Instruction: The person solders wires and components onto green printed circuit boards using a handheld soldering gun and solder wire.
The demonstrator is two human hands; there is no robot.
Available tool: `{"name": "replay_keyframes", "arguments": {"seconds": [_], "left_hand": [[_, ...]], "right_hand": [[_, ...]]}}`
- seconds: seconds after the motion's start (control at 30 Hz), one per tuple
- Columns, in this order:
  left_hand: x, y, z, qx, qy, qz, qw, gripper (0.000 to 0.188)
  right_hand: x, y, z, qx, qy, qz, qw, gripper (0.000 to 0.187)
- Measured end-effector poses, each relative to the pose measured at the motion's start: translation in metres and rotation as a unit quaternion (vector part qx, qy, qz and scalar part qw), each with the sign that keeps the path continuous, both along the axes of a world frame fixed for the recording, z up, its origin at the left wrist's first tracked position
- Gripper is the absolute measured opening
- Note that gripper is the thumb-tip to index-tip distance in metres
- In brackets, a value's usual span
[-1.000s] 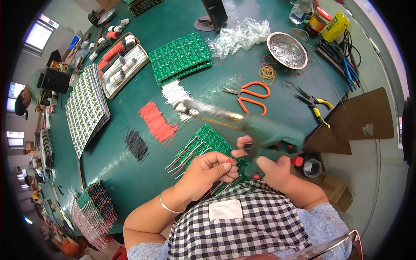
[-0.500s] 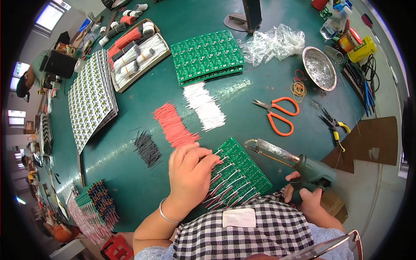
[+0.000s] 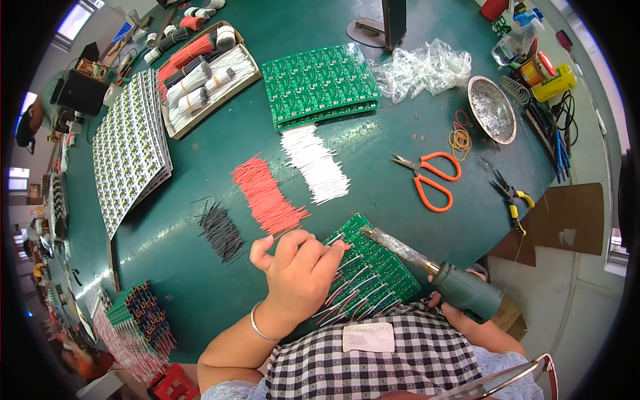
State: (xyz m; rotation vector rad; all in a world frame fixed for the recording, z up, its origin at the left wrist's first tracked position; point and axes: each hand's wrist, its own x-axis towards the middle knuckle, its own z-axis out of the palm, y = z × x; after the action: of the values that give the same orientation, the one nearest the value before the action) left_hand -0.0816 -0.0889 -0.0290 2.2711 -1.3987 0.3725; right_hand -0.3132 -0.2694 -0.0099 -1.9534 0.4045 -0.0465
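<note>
1. Above the left side of the green rectangular circuit panel (image 3: 385, 265), the left hand (image 3: 300, 272) has bent fingers; what they grasp, I cannot tell.
2. The right hand (image 3: 457, 316) grasps a dark-green, metal-barrelled soldering gun (image 3: 468, 292).
3. This panel lies before the checked apron (image 3: 413, 348), carrying thin wires (image 3: 347, 301).

Orange-handled scissors (image 3: 419, 170) and pliers (image 3: 511, 193) are lying right; crumpled plastic (image 3: 428, 70) is sitting far; red stool (image 3: 173, 385) is standing near left.

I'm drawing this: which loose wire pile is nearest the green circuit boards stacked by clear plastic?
The white wire pile: its upper end lies by those boards. The red pile and black pile lie farther away.
</note>
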Motion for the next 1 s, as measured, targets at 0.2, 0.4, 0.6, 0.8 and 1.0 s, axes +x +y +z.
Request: {"name": "replay_keyframes", "arguments": {"seconds": [0.2, 0.4, 0.6, 0.8, 1.0], "left_hand": [[0.001, -0.001, -0.001, -0.008, 0.000, 0.006, 1.000, 0.005], [0.001, 0.001, 0.000, -0.011, 0.012, 0.001, 1.000, 0.008], [0.002, 0.001, -0.001, -0.008, 0.014, 0.004, 1.000, 0.010], [0.002, 0.002, 0.000, -0.005, 0.019, 0.002, 1.000, 0.010], [0.002, 0.000, 0.000, -0.021, 0.023, 0.009, 0.999, 0.012]], "right_hand": [[0.009, 0.004, -0.007, -0.038, -0.049, -0.008, 0.998, 0.025], [0.017, 0.005, -0.002, -0.081, -0.049, 0.023, 0.995, 0.016], [0.017, 0.005, -0.004, -0.066, -0.041, 0.020, 0.997, 0.016], [0.017, 0.005, -0.007, -0.070, -0.050, 0.020, 0.996, 0.014], [0.020, 0.005, -0.004, -0.040, -0.047, 0.016, 0.998, 0.015]]}}
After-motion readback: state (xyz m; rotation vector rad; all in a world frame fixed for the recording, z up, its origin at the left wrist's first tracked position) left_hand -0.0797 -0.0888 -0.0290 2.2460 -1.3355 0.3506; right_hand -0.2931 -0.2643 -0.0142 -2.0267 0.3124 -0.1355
